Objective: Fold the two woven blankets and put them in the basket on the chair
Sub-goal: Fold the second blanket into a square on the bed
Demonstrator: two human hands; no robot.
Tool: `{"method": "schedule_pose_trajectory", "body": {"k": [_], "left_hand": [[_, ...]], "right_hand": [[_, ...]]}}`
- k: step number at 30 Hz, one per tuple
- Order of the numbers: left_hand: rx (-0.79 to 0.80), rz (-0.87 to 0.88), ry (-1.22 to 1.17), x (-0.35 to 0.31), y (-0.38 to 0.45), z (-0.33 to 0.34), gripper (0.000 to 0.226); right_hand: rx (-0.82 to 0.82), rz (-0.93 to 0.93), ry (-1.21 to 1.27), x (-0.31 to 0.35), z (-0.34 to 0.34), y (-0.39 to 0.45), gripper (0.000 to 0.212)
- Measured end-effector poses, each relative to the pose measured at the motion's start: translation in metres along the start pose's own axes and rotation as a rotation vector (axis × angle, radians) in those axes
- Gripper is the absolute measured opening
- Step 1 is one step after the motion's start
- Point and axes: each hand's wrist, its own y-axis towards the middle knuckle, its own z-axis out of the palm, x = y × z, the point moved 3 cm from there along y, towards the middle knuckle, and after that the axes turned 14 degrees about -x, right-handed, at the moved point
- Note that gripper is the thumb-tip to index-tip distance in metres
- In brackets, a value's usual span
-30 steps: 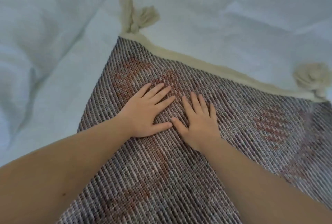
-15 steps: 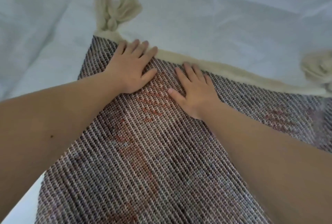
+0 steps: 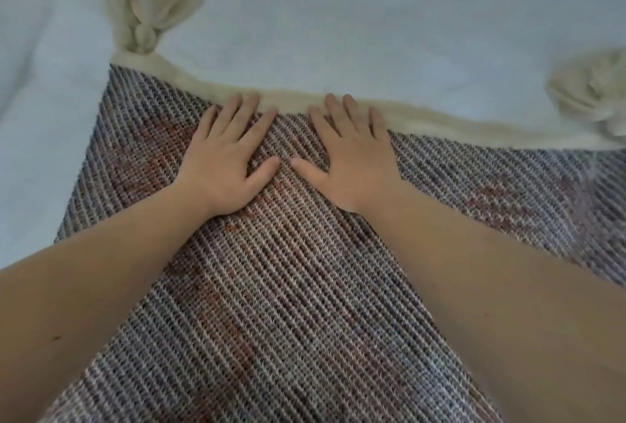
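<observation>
While flat, both hands — left hand [image 3: 225,165], right hand [image 3: 352,160] — reach blanket [image 3: 288,287] edge.

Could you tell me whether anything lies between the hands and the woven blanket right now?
Nothing does. The left hand and right hand lie flat directly on the woven blanket, fingertips at its cream border. The basket and chair are out of view.
</observation>
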Motion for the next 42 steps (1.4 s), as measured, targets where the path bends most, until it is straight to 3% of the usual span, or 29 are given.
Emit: {"method": "schedule_pose_trajectory", "body": {"k": [7, 13, 19, 24, 29, 31, 34, 37, 39, 42], "left_hand": [[0.015, -0.05, 0.007, -0.013, 0.009, -0.007, 0.081], [0.004, 0.118, -0.119, -0.143, 0.057, 0.009, 0.061], [-0.078, 0.205, -0.177, -0.222, 0.09, 0.015, 0.056], [-0.223, 0.266, -0.206, -0.236, 0.094, 0.002, 0.038], [-0.382, 0.126, -0.278, -0.246, 0.112, -0.019, 0.018], [-0.396, 0.125, -0.228, -0.254, 0.126, -0.021, 0.018], [-0.246, 0.1, -0.088, -0.26, 0.14, -0.009, 0.027], [-0.186, 0.069, -0.073, -0.261, 0.134, -0.002, 0.035], [-0.195, 0.051, -0.084, -0.262, 0.124, -0.001, 0.04], [-0.153, 0.027, -0.049, -0.267, 0.101, 0.004, 0.058]], "right_hand": [[0.01, 0.037, -0.035, -0.029, -0.004, -0.017, 0.085], [-0.005, 0.132, -0.084, -0.088, -0.028, -0.053, 0.067], [-0.016, 0.301, -0.058, -0.179, -0.048, -0.108, 0.059], [-0.14, 0.281, -0.049, -0.212, -0.052, -0.122, 0.052], [-0.36, 0.304, -0.089, -0.23, -0.06, -0.115, 0.028], [-0.39, 0.398, -0.1, -0.243, -0.067, -0.111, 0.025], [-0.38, 0.485, -0.105, -0.259, -0.073, -0.108, 0.028], [-0.399, 0.52, 0.068, -0.256, -0.067, -0.115, 0.041], [-0.494, 0.549, 0.204, -0.255, -0.063, -0.132, 0.05], [-0.568, 0.782, 0.273, -0.27, -0.056, -0.165, 0.052]]}}
